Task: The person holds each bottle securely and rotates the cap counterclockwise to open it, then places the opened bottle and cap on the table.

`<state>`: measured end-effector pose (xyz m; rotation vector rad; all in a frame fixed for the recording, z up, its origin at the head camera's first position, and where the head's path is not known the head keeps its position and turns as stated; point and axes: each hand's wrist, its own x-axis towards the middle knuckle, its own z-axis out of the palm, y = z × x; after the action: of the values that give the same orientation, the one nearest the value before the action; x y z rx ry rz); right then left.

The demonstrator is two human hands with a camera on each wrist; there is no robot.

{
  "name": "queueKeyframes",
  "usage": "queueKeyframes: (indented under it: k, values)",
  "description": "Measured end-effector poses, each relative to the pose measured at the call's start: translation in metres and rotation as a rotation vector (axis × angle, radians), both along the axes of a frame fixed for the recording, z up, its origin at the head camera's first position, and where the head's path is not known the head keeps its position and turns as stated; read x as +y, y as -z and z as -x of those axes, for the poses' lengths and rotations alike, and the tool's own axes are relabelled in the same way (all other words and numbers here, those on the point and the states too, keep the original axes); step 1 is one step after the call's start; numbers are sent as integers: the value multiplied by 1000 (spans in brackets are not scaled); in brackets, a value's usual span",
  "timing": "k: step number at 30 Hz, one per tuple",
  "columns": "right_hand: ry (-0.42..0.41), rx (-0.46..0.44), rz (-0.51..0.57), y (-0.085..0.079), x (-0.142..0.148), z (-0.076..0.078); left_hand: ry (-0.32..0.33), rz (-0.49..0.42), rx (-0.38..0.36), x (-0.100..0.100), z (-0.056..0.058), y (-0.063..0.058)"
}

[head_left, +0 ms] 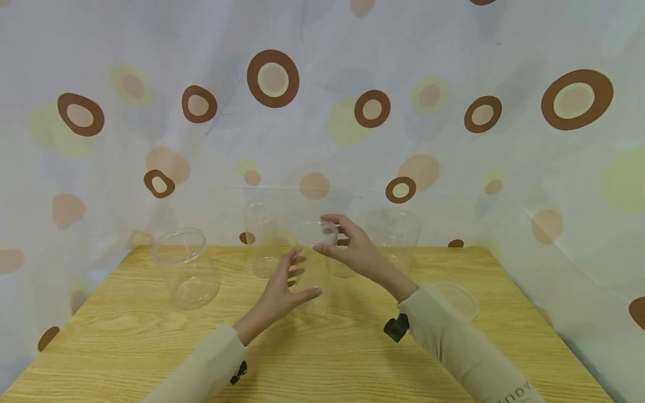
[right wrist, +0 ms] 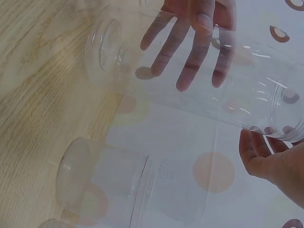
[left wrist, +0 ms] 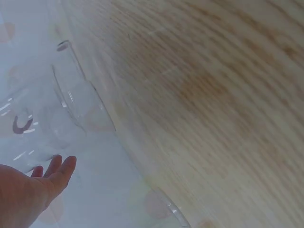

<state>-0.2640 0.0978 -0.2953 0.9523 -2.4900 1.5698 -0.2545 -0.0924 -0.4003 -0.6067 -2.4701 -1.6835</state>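
Right hand (head_left: pixel 355 249) grips jar (head_left: pixel 313 270) near rim | left hand (head_left: pixel 279 291) wide, fingers about its side, contact unclear | jar upright, centre, curtain (head_left: pixel 302 145) showing through | tub (head_left: pixel 188 274) left, table (head_left: pixel 322 364) showing through | round lid (head_left: pixel 457 302) right

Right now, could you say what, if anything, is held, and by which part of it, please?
A tall clear container, by its upper rim, in the grip of the right hand. The left hand is beside it; contact there is unclear.

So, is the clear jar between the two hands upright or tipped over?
Upright: the clear jar has its rim at the top, by the right hand.
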Motion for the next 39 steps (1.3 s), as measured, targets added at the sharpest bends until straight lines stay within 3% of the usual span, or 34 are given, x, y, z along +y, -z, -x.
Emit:
queueKeyframes:
  k: [5, 10, 17, 24, 32, 39]
  values:
    - [-10, -6, 14, 17, 5, 11, 13, -4, 19, 1, -3, 3]
    - [-22, -17, -3, 18, 8, 10, 25, -24, 16, 2, -7, 3]
    - [-50, -8, -14, 19, 15, 7, 76, -66, -37, 2, -26, -20]
    - [-91, -19, -1, 20, 19, 6, 170, -74, -29, -1, -25, -16]
    - [-134, 27, 16, 20, 22, 6, 193, -95, -3, -2, -23, -16]
    - [-235, 3, 31, 20, 27, 9, 277, -138, -8, -4, -22, -16]
